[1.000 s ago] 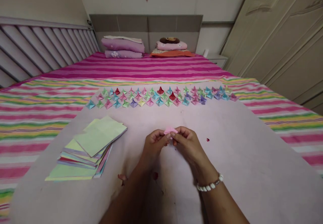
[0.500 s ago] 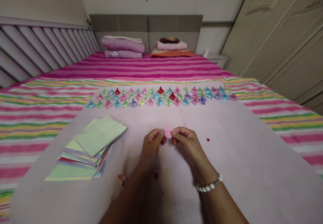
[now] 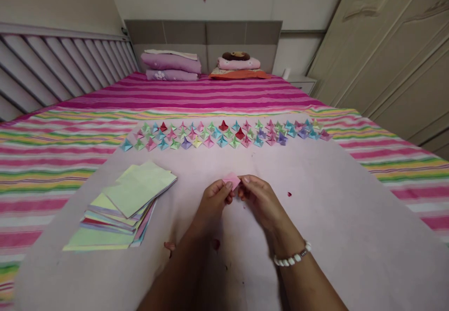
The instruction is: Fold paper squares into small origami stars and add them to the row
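A small folded piece of pink paper [image 3: 232, 179] is held up over the pale board. My left hand [image 3: 214, 199] pinches its lower left side, thumb on top and fingers curled beneath. At the paper's right corner are the closed fingertips of my right hand [image 3: 260, 200], which cover that corner. Beyond both hands stand rows of small folded paper shapes [image 3: 222, 141] in pink, blue, green, red, purple and yellow. To the left of my left hand lies a loose stack of coloured paper sheets [image 3: 140, 187], with pale green on top.
The pale board [image 3: 315, 236] rests on a striped bedspread [image 3: 396, 170]. Small red scraps [image 3: 289, 194] lie on it, one right of my right hand and others near my forearms. Folded purple bedding [image 3: 171, 63] sits by the headboard [image 3: 242, 32].
The pink paper has turned and now shows a flatter, diamond-like face. It has shifted slightly left with my left hand, and my right fingers have moved to its right corner.
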### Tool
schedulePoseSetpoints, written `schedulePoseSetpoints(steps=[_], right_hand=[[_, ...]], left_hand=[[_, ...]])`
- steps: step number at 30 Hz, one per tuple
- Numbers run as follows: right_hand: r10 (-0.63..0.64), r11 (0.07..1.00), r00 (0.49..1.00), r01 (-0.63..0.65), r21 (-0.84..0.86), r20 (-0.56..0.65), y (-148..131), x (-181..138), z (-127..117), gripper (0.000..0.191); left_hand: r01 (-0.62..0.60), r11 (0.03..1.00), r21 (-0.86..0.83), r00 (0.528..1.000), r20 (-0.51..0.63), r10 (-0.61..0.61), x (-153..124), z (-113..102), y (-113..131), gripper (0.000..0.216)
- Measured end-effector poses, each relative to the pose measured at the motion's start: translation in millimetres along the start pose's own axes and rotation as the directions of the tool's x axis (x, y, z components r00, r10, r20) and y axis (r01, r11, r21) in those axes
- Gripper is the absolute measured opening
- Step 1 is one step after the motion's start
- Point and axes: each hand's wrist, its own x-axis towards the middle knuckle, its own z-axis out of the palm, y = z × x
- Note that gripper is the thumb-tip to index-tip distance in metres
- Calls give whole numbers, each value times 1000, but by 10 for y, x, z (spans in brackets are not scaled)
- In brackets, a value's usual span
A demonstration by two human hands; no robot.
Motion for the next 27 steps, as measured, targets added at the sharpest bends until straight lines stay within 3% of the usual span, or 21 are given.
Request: schedulePoseSetpoints(steps=[3,7,11,15,18,20,23,25,27], right_hand=[[12,993,998,-20,119,69,-18,-14,-3,24],[41,985,990,-63,160,136,-32,-49,-4,25],[45,987,977,-76,141,209,-39,-80,-12,18],[42,991,982,-64,117,184,-39,-77,-15,14],[70,991,988,-84,101,138,-56,-62,-13,20],[69,991,992,-81,110,109,-74,-51,-16,22],[52,993,998,-55,107,35,-89,-37,-32,21],[65,995,998,-64,70,-7,-82,-30,-40,19],[90,995,996,-90,31,-11,-64,-25,-40,19]], left_hand=[[140,970,-198,985,131,-115,-31,9,42,29],[312,907,-282,919,333,-212,-75,12,65,32],[406,862,-303,874,406,-268,-99,9,67,33],[442,863,-246,853,412,-320,-108,14,70,34],[389,915,-105,878,342,-334,-87,8,57,38],[299,954,11,926,237,-293,-60,-6,43,42],[78,987,139,996,27,-82,-22,-37,27,36],[-57,986,154,997,-51,65,-9,-58,23,28],[-100,987,122,993,-47,107,-6,-72,23,25]])
